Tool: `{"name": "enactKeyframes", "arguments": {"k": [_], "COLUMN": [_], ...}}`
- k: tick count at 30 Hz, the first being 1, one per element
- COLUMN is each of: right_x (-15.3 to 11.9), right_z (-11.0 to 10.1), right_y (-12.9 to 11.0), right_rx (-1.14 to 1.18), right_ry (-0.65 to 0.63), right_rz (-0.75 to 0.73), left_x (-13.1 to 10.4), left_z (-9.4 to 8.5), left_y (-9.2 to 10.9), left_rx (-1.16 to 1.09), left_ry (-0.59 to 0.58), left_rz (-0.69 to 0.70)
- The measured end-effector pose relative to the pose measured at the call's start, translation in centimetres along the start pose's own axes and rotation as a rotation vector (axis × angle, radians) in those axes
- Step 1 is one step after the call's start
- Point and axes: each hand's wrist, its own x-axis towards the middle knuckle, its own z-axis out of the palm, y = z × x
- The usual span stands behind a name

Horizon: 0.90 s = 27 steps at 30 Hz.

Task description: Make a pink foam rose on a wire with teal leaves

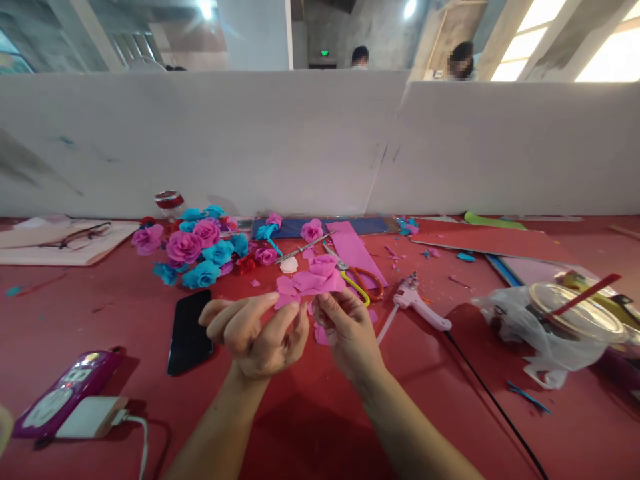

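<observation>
In front of me is a pink paper flower [323,273] with a few layered petals. My right hand [350,327] pinches it from below between thumb and fingers. A separate-looking pink paper petal [287,291] shows above the fingertips of my left hand [260,333]. That hand is curled, its thumb and fingers closed at the petal's lower edge; their exact grip is partly hidden. Just behind the flower lie scissors [367,283] with yellow and orange handles. More cut pink petals [321,335] lie on the table beneath my hands.
Finished pink and blue paper roses [200,247] are heaped at back left. A black phone [190,333] lies left of my hands. To the right are a glue gun [423,307] with its cord and a bagged cup [575,313]. A white partition [225,140] stands behind the red table [310,427].
</observation>
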Motion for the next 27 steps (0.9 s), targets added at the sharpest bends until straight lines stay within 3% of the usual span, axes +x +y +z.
{"name": "enactKeyframes", "arguments": {"k": [4,11,13,16,19,22,24,27], "right_x": [0.1,0.0,0.2,0.7,1.1,1.2,1.2,1.1], "right_z": [-0.2,0.3,0.3,0.0,-0.3,-0.4,-0.4,-0.3], "right_y": [0.1,0.0,-0.1,-0.4,-0.6,-0.6,-0.7,-0.6], "right_rx": [-0.013,0.111,0.197,0.313,0.364,0.342,0.307,0.248], "right_ry": [-0.007,0.016,0.053,0.112,0.139,0.131,0.126,0.137], "right_rz": [-0.037,0.104,0.196,0.303,0.35,0.357,0.334,0.259], "left_x": [-0.6,-1.0,-0.8,-0.6,-0.6,-0.5,-0.5,-0.7], "left_z": [0.5,1.1,1.3,1.7,2.1,2.5,2.6,2.6], "left_y": [0.8,0.4,0.4,0.5,0.8,1.1,1.3,1.3], "left_rx": [0.008,-0.014,-0.071,-0.249,-0.596,-1.014,-1.145,-1.164], "left_ry": [-0.102,-0.061,-0.092,-0.216,-0.445,-0.613,-0.602,-0.511], "left_rz": [-0.1,-0.344,-0.488,-0.836,-1.22,-1.492,-1.609,-1.657]}}
